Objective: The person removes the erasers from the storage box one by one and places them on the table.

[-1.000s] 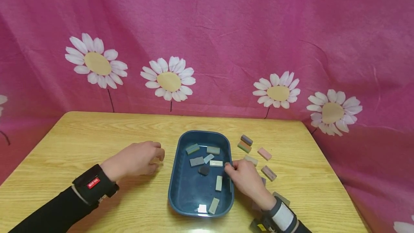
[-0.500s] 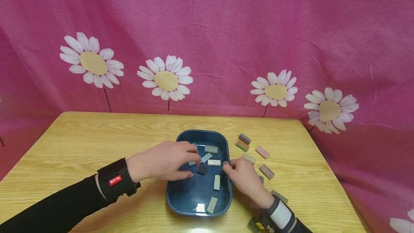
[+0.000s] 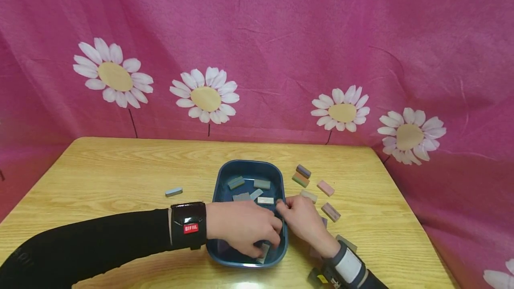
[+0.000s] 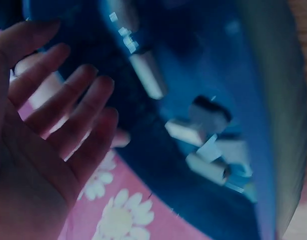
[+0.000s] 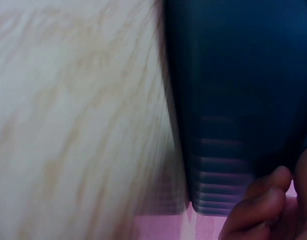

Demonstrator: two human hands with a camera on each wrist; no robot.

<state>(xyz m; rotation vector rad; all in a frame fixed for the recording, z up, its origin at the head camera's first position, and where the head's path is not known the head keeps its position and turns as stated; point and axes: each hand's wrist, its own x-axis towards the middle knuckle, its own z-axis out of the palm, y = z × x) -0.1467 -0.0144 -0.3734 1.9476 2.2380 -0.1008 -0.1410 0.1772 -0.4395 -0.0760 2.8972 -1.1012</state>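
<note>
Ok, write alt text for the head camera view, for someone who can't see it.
A person's left hand is inside a dark blue tray with small blocks, while the right hand grips its right side. More blocks lie on the wooden table, mostly right of the tray. Behind hangs a pink cloth with white daisies.

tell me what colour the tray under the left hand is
Dark blue; the tray shows best in the head view.

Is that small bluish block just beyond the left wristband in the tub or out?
Out: the block lies on the table, apart from the tub.
</note>
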